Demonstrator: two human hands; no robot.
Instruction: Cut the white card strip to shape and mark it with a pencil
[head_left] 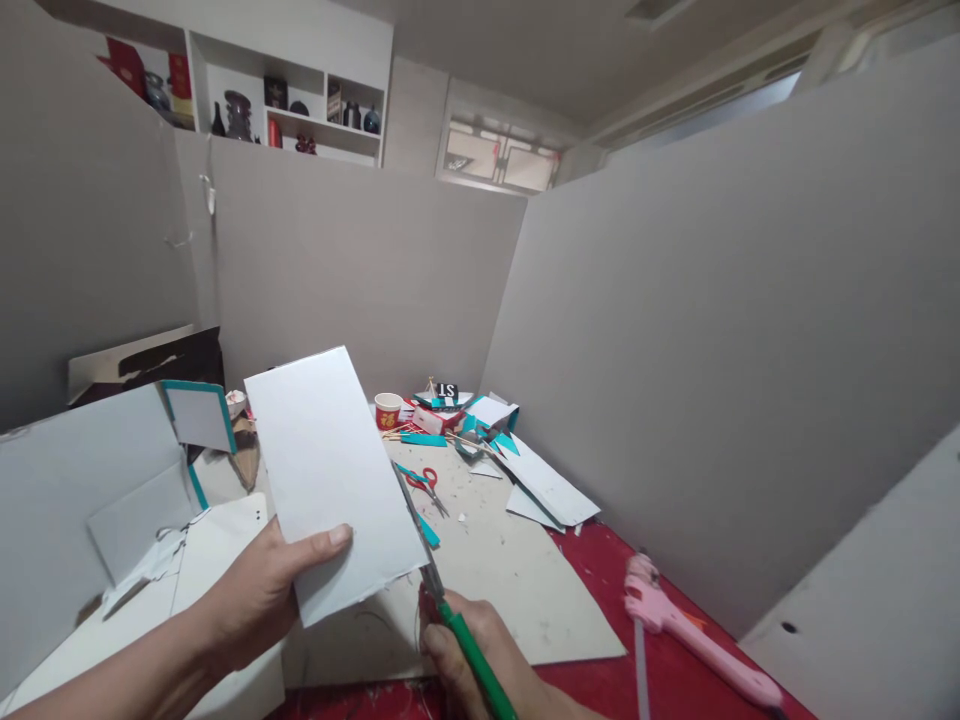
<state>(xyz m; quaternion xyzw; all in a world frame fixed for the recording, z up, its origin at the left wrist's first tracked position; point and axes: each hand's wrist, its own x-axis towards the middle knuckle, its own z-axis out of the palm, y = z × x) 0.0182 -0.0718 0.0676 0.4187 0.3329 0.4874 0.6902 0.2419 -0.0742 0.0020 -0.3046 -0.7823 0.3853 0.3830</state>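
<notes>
My left hand (262, 585) grips a white rectangular piece of cardboard (337, 480) by its lower left side, thumb on top. The board is held up at a tilt, and its lower edge looks rough. My right hand (480, 640) is closed around green-handled scissors (469, 640). Their metal blades point up and away, along the board's right edge; whether they touch it I cannot tell. Behind the board, red-handled scissors (427, 480) lie on a pale sheet (510, 580), with turquoise strips (427, 532) close by.
Cut white board pieces (547, 480) lie at the right back. A paper cup (388, 410) stands near thin sticks and scraps. The pink glue gun (697, 640) rests on the red surface (577, 680) at right. An opened white box (90, 500) is at left; grey panels (360, 270) enclose the table.
</notes>
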